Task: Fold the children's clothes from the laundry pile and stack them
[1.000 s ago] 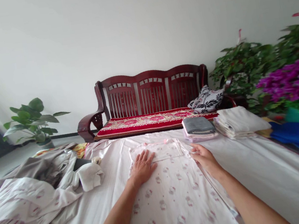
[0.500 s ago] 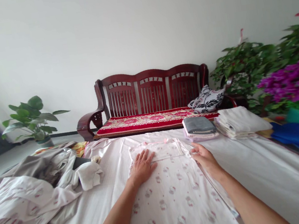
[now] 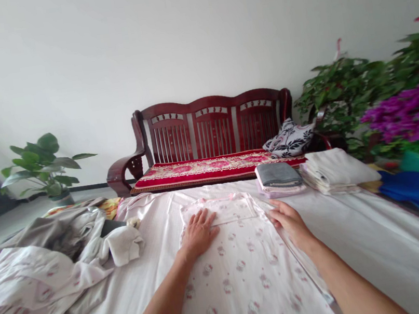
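A white child's top [image 3: 245,267] with small printed cartoon figures and a pink neckline lies spread out in front of me, its neck end pointing away. My left hand [image 3: 199,232] rests flat on its upper left part, fingers stretched and slightly apart. At the upper right edge, my right hand [image 3: 288,221] has its fingers curled in with the thumb, pinching the cloth of the side; the fingertips are partly hidden. A folded strip of the same print lies across the top between both hands.
Loose crumpled clothes [image 3: 36,288] lie heaped on the left of the white sheet [image 3: 366,254]. Folded grey clothing [image 3: 278,177] and a white folded stack [image 3: 339,169] sit at the back right. Beyond stands a wooden bench [image 3: 212,125], with plants at both sides.
My right hand's fingers have curled in a little more at the top's edge. My left hand and the top stay in place.
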Tool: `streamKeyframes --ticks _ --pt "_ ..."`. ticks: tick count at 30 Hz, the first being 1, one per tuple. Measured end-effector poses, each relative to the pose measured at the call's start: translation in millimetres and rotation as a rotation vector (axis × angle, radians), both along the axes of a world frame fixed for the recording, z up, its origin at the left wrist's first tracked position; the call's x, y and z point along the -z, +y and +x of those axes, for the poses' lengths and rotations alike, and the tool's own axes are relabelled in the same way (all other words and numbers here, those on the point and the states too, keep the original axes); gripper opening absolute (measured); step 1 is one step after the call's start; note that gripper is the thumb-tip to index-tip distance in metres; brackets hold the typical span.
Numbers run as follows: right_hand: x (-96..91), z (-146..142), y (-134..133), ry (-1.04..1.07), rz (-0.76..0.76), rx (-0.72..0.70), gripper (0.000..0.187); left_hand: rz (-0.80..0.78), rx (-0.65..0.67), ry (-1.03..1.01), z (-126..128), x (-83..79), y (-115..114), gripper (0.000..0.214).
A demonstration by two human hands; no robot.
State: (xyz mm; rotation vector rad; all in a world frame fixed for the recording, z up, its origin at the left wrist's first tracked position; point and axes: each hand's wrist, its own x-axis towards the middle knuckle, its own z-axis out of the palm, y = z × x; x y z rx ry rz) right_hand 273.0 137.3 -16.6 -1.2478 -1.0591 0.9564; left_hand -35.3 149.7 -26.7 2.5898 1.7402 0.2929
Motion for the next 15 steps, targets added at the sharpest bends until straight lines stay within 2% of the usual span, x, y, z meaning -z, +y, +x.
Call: streamKeyframes --ticks 15 --pt "-0.2 3.4 1.2 0.086 -0.043 0.026 0.058 0.009 -0.003 -0.009 1.5 -3.3 -3.1 0.056"
